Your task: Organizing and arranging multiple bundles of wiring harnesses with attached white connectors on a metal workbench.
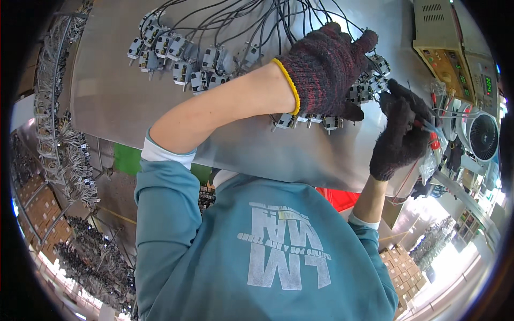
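Observation:
Small grey block-shaped parts with short metal shafts and black cables lie in two groups on a metal table. One group is at the left, the other at the right. My left hand, in a dark red-black knit glove with a yellow cuff, spreads over the right group, thumb and fingers apart. Beside it, at the group's right end, my right hand wears a dark glove. Its fingers are closed, with thin red and bluish pieces showing at the palm side; what they grip is not clear.
Black cables fan out toward the far edge. At the right stand a beige instrument, a second unit with a lit display and a round fan. Racks of hanging cables line the left, near stacked cartons.

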The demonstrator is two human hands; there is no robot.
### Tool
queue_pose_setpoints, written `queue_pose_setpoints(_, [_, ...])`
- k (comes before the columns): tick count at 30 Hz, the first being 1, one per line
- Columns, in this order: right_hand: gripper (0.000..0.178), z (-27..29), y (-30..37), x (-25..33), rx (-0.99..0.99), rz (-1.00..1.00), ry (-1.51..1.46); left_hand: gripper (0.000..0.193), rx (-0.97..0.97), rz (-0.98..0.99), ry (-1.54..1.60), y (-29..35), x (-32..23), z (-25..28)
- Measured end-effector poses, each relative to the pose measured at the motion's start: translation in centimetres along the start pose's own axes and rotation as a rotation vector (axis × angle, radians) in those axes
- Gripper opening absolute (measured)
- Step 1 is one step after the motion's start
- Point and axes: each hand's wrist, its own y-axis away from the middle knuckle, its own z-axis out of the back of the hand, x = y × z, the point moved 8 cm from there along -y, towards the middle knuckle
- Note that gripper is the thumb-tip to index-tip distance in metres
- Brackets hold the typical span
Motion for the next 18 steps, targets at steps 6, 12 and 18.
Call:
queue_pose_setpoints(6, [0.022,-0.1,0.2,0.0,-0.043,-0.053,-0.028,0.093,-0.083,0.004,0.019,0.3,0.3,1.0])
queue_pose_setpoints(12, [0.017,-1.0,-1.3,-2.4,-0.022,-0.015,-0.055,0.097,-0.019,-0.001,0.081,-0.7,1.2,1.8])
queue_pose_setpoints(18, [0.053,-1.3,0.7,-3.1,0.179,0.029,-0.041,0.117,-0.071,-0.012,0.106,0.0,0.5,0.9])
